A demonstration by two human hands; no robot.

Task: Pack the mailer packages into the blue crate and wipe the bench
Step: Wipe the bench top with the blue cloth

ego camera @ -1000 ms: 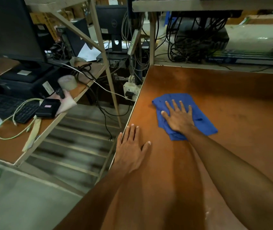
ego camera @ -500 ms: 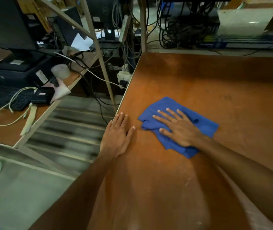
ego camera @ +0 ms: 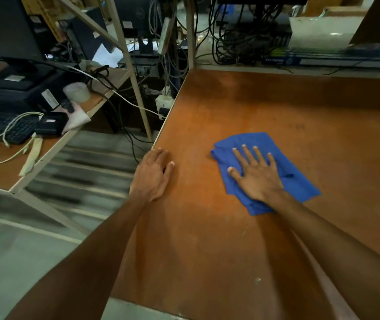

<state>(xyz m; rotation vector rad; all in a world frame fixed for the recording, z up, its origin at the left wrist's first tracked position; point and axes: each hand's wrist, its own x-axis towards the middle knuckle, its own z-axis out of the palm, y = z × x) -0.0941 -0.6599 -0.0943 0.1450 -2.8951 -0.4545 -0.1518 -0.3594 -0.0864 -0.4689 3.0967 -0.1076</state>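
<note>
One brown bench (ego camera: 276,107) fills the view. One blue cloth (ego camera: 299,188) lies crumpled on it, near the middle. Two hands on the bench: right hand (ego camera: 257,176) flat on the cloth, fingers straight and spread, pressing without gripping; left hand (ego camera: 152,176) at the bench's left edge, fingers together, holding nothing.

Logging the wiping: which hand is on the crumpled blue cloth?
The right hand, fingers spread flat on the crumpled blue cloth; the left hand rests bare on the orange-brown wooden bench at its left edge, touching no cloth.
</note>
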